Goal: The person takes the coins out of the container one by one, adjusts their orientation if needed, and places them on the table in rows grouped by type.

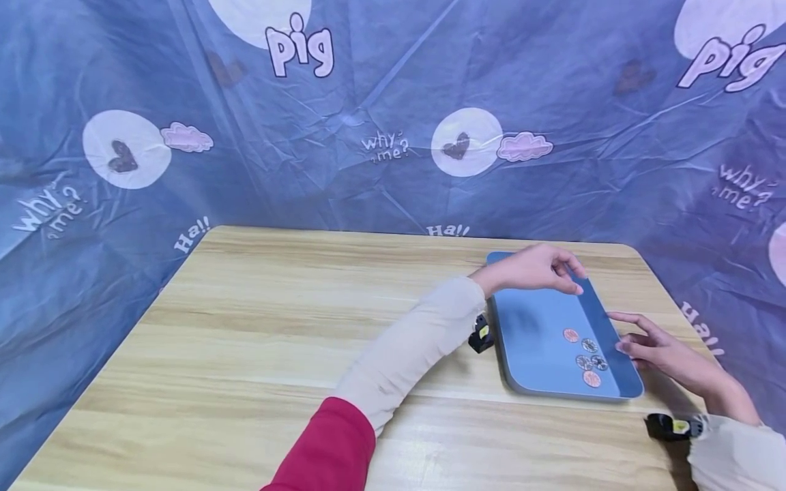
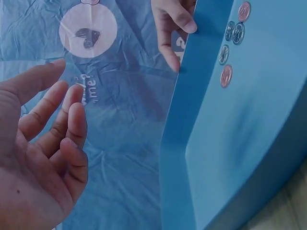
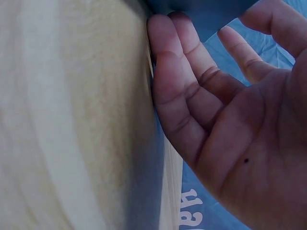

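Note:
A blue rectangular tray (image 1: pixel 531 354) is at the right part of the table. Several coins, copper-coloured (image 1: pixel 571 335) and silver-coloured (image 1: pixel 584 362), lie on its floor near the right wall. My right hand (image 1: pixel 675 358) pinches that wall, thumb over the rim and fingers against the outside; the right wrist view shows those fingers (image 3: pixel 172 86) low beside the tabletop. Above the tray's far end hovers my left hand (image 1: pixel 537 267), its fingers loosely bent and holding nothing. In the left wrist view the left palm (image 2: pixel 38 177) is apart from the tray wall.
The wood-grain table (image 1: pixel 245 341) stretches away to the left of the tray. Behind it hangs a blue printed cloth (image 1: pixel 344 136). Black wrist devices (image 1: pixel 481 334) are on both arms, the left one close to the tray's left side.

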A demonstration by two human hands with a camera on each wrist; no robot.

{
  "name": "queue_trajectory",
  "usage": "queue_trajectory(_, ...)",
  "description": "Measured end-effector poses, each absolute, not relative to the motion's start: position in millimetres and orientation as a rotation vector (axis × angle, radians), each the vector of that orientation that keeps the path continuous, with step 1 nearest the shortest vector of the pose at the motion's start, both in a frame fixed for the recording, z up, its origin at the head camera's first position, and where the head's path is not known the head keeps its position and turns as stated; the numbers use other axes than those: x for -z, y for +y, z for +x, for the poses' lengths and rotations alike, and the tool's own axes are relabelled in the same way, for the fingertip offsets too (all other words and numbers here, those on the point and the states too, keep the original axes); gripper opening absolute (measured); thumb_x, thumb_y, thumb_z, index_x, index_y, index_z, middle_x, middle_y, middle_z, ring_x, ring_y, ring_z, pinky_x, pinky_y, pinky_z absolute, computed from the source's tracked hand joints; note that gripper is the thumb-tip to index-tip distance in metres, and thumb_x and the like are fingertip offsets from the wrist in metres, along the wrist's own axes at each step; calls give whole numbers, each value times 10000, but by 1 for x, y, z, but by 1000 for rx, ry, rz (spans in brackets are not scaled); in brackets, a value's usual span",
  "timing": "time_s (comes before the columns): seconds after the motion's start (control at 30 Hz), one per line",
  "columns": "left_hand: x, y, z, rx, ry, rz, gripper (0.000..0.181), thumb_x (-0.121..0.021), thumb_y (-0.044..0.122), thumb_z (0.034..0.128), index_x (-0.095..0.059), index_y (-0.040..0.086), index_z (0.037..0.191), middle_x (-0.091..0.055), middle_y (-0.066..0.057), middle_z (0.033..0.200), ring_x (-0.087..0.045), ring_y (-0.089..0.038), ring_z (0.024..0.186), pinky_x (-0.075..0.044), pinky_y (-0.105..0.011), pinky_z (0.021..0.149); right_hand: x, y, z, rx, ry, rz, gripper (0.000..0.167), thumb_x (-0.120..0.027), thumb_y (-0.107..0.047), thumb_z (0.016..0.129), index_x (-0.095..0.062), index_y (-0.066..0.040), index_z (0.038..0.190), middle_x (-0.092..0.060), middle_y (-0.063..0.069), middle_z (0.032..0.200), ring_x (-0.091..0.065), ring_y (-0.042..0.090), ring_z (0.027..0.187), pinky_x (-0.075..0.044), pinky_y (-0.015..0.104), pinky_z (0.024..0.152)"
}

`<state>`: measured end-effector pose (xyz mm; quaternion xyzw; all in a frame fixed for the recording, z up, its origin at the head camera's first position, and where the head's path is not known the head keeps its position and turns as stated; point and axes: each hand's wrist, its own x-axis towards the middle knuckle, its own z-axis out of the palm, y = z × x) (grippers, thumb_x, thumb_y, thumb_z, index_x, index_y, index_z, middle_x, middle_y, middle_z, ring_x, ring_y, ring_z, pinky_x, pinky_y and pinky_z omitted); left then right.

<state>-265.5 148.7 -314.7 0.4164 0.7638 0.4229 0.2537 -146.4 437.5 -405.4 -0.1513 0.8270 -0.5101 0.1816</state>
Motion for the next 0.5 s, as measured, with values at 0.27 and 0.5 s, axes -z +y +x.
queue_trajectory(0.27, 326, 171, -263, -1180, 2097, 1034, 291, -707, 196, 877, -658, 130, 1156, -720, 46, 963, -634, 20, 834, -448, -82, 753, 407, 440, -148, 1468, 2324, -447, 615, -362, 34, 1009, -315, -424, 1416, -633, -171, 1020, -576, -58, 920, -482, 154, 717)
queue_trajectory(0.5, 340, 185, -258, -1211, 2143, 937, 243, -709, 230, 877, -682, 170, 1111, -705, 96, 958, -613, 42, 806, -451, -94, 719, 405, 440, -146, 1463, 2326, -418, 601, -365, 18, 1013, -317, -431, 1410, -632, -192, 1042, -575, -79, 947, -490, 139, 740)
